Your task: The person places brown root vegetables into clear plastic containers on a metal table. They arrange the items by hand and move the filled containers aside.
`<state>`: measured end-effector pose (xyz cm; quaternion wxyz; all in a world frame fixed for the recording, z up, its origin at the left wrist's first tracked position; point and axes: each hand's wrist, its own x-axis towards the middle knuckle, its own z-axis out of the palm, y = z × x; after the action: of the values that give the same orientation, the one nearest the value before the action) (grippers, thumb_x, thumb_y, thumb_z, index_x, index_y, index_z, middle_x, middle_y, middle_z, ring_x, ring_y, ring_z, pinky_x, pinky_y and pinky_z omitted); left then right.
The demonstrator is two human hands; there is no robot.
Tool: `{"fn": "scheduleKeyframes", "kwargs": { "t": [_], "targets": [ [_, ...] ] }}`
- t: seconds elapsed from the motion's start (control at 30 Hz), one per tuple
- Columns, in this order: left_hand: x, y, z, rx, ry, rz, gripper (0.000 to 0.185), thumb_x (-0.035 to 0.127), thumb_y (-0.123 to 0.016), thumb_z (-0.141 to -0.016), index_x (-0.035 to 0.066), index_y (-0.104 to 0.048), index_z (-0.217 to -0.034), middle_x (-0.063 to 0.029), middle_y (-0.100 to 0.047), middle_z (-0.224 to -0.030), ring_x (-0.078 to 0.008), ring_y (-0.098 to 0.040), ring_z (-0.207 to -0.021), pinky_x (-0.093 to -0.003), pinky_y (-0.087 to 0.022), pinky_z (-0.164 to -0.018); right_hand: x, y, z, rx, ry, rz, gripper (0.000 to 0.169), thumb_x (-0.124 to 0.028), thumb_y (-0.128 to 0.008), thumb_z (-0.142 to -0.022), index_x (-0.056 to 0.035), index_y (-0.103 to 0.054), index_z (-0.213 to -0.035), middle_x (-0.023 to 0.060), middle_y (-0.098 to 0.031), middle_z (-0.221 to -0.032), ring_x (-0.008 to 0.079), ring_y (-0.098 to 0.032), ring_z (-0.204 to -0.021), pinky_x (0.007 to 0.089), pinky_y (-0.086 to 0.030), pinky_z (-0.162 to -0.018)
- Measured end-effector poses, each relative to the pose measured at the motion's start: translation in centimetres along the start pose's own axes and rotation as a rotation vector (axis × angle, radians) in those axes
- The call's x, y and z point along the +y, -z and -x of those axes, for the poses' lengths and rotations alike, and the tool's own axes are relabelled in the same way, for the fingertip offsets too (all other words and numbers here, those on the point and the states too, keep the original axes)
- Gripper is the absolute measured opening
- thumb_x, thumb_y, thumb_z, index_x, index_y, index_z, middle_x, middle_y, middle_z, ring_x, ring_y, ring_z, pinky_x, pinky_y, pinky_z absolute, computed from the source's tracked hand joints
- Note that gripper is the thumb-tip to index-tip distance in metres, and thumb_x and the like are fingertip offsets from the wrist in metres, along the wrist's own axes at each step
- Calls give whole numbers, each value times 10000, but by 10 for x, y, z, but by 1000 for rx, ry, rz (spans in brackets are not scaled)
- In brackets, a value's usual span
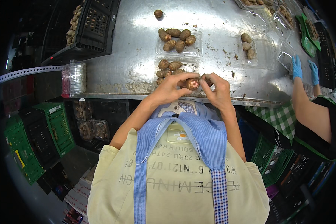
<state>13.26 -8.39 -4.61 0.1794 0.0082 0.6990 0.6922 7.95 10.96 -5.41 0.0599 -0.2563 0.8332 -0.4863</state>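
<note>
My left hand (pixel 172 84) grips a brown taro corm (pixel 192 84) between thumb and fingers, its pinkish cut end facing me. Close beside it, my right hand (pixel 219 90) curls around a second brown corm (pixel 209 81), mostly hidden by the fingers. Both hands are over the table's near edge. Just beyond them, a clear plastic tray (pixel 195 62) holds several corms, partly covered by my left hand. Farther back, another clear tray (pixel 198 51) contains several more, and a single corm (pixel 158 13) lies alone behind it.
A clear clamshell (pixel 261 60) with three corms lies to the right. A co-worker's blue-gloved hands (pixel 297 67) are near another clear container (pixel 286 53). Stacked plastic containers (pixel 74 78) stand left, below a black crate (pixel 96 26). Soil bits dot the metal table (pixel 123 67).
</note>
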Motion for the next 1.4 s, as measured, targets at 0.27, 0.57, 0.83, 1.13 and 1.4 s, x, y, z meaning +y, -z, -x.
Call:
{"fn": "scheduleKeyframes", "kwargs": {
  "t": [0.27,0.57,0.83,1.13,1.4],
  "targets": [
    [-4,10,-7,154,-33,167,464,33,-649,-805,56,-528,-1252,-100,-581,-1170,-201,-588,-1039,-314,-506,-894,43,-7,14,66,-378,-477,222,-182,-396,-967,-1,-490,-879,49,-522,-708,116,-493,-650,263,-416,-615],
    [-1,44,-67,509,-71,-606,438,152,-699,-789,53,-538,-1185,-109,-610,-1126,-197,-610,-975,-296,-503,-796,97,-7,49,178,-446,77,351,-262,-466,-935,8,-485,-712,173,-469,-576,250,-453,-509,376,-388,-524],
    [-22,36,-92,358,-315,-886,413,149,-692,-761,58,-565,-1143,-119,-580,-1126,-316,-515,-1040,-393,-412,-936,91,-16,48,221,-353,226,306,-236,-537,-893,-5,-510,-695,193,-501,-611,342,-479,-519,400,-396,-516],
    [-30,68,-6,482,-174,-991,362,85,-707,-699,60,-607,-1046,-125,-594,-1036,-314,-525,-965,-402,-436,-835,92,-17,54,350,-222,170,276,-144,-570,-869,2,-478,-654,144,-436,-549,242,-402,-452,347,-356,-460],
    [-41,56,-3,537,-204,-1236,428,48,-738,-639,62,-573,-1034,-132,-488,-1196,-319,-466,-1059,-403,-427,-864,95,-17,52,333,-231,156,289,-154,-560,-883,1,-479,-653,135,-428,-536,222,-390,-453,343,-351,-461]
  ]
}}
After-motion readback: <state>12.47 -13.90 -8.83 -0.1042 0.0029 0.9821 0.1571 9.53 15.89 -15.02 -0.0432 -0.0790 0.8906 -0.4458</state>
